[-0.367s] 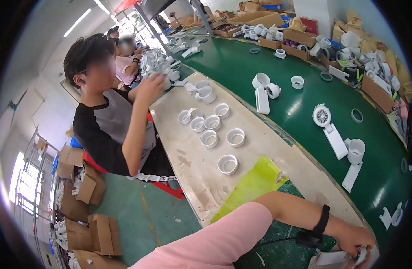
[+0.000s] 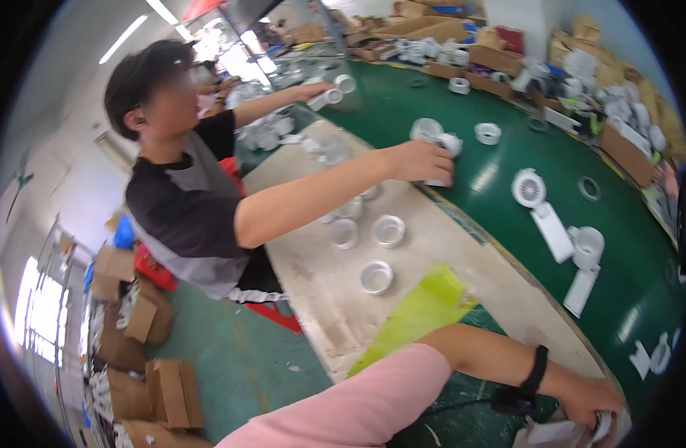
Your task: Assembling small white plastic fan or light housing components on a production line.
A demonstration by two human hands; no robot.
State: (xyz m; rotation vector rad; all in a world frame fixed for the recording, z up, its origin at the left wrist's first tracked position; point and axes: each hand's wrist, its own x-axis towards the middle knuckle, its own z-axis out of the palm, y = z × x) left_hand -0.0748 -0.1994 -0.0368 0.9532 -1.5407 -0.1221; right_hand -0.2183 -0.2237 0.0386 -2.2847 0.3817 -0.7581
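My left hand (image 2: 591,403) reaches in at the lower right, below a pink sleeve and a black wrist strap. Its fingers are closed around a white plastic part (image 2: 603,424), partly cut off by the picture's dark rim. A flat, pale piece (image 2: 556,431) lies beside the hand. My right hand does not show. Across the beige worktop (image 2: 324,299), several white round cups (image 2: 376,278) stand near a yellow-green sheet (image 2: 414,313).
A co-worker's hand (image 2: 425,160) grasps a white part on the green belt (image 2: 492,201); their other hand (image 2: 313,91) holds white pieces farther back. White handheld fan parts (image 2: 553,233), rings (image 2: 589,188) and cups lie along the belt. Cardboard boxes (image 2: 630,155) line its far side.
The co-worker's near arm has stretched over the worktop to the fan part on the belt, and their other arm reaches toward the back. My left hand stays in place.
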